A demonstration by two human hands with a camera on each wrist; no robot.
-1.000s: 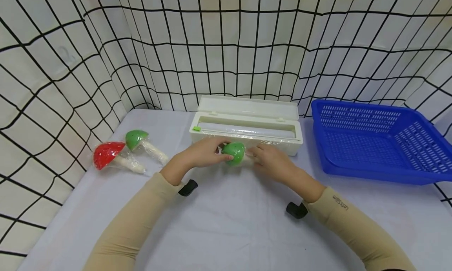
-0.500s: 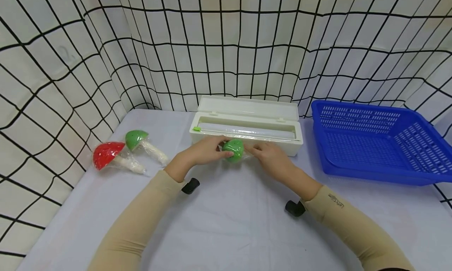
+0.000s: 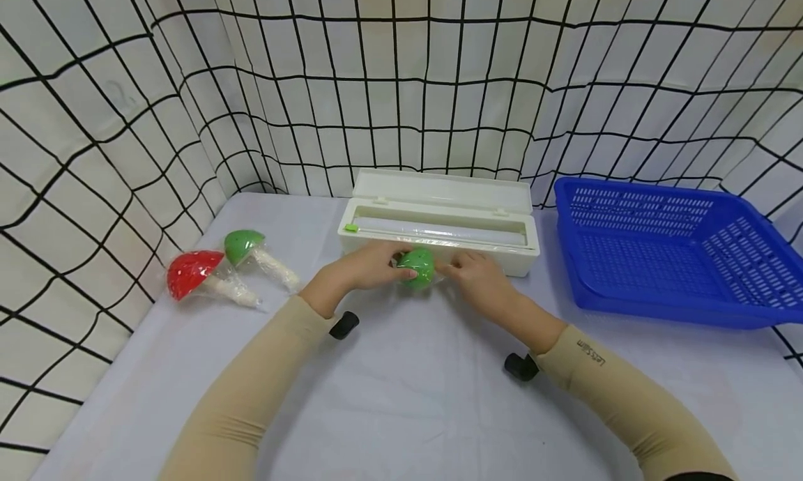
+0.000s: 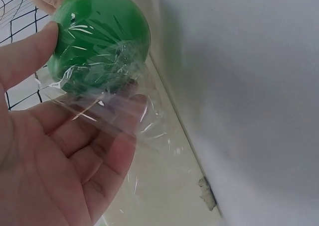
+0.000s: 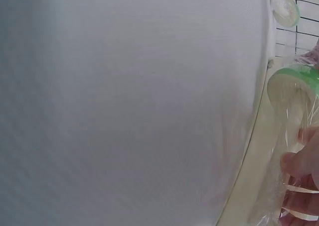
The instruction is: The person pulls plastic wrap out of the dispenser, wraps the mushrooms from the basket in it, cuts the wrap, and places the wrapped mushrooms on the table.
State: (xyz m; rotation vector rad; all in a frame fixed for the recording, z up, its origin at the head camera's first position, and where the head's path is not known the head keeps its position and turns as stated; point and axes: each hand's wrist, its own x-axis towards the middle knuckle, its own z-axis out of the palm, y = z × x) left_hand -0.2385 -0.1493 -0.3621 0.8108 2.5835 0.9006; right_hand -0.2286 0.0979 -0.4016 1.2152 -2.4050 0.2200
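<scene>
A toy mushroom with a green cap (image 3: 417,266), wrapped in clear cling film (image 4: 107,99), is between the hands, right before the white cling film box (image 3: 521,261). My left hand (image 3: 370,266) holds the cap, thumb on one side and fingers at the film bunched on the other. In the right wrist view the cap's pale underside (image 5: 283,89) shows, and the stem runs down inside loose film. My right hand (image 3: 482,279) pinches the wrapped stem, with the thumb along it; in the head view the stem is mostly hidden by that hand.
The box's lid (image 3: 442,190) stands open behind a film roll (image 3: 439,230), with a green slider (image 3: 350,228) at its left end. Wrapped red (image 3: 193,275) and green (image 3: 243,247) toy mushrooms lie at left. A blue basket (image 3: 665,307) stands right, and black grid panels surround the table.
My right hand has shifted slightly left and up, closer to the cap. The green cap has turned a little in my left hand and sits slightly higher.
</scene>
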